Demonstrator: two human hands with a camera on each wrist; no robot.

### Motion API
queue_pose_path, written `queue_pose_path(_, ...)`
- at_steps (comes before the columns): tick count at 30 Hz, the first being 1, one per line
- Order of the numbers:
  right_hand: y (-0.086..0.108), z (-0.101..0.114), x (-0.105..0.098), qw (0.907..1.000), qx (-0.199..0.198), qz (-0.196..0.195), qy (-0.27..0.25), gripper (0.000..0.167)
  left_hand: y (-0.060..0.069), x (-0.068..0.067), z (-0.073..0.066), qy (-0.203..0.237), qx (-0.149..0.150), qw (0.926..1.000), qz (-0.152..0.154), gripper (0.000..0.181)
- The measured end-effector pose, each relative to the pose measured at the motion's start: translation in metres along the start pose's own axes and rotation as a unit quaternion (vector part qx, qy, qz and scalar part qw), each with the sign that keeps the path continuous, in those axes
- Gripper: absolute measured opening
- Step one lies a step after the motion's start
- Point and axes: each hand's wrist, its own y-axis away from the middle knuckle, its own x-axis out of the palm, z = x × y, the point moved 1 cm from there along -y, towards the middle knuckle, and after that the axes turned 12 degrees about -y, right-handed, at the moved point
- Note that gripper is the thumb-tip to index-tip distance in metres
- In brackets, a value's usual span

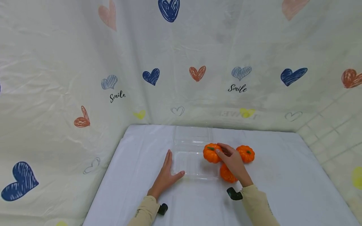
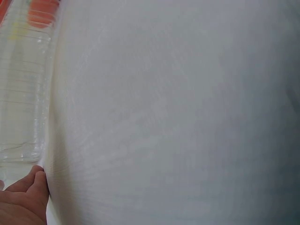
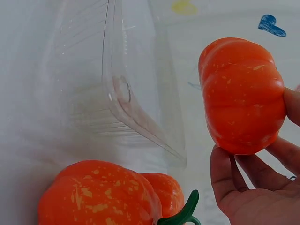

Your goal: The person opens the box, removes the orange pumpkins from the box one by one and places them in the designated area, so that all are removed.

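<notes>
A clear plastic clamshell container point(image 1: 188, 164) stands unfolded on the white table, its lid lying back on the far side. My right hand point(image 1: 232, 160) grips a small orange toy pumpkin point(image 1: 210, 153) with a green stem, raised over the container's right side. In the right wrist view, the fingers and thumb hold this pumpkin point(image 3: 241, 96) beside the container wall point(image 3: 112, 89). My left hand point(image 1: 164, 180) rests at the container's left side, fingers straight and thumb spread along the near edge. In the left wrist view, this hand point(image 2: 26, 199) touches the container's rim.
Two more orange pumpkins sit right of the container: one farther back point(image 1: 245, 153), another nearer point(image 1: 227, 174), partly behind my right hand. A white curtain point(image 1: 198, 47) printed with hearts hangs behind the table point(image 1: 282, 175). Dark wrist cameras sit by both sleeves.
</notes>
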Motion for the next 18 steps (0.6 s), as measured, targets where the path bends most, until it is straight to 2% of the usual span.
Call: queue_pose_path(18, 0.005, -0.005, -0.012, 0.9996, -0.012, -0.021, 0.017, 0.061, -0.001, 0.000, 0.000, -0.001, 0.000, 1.0000, -0.002, 0.114)
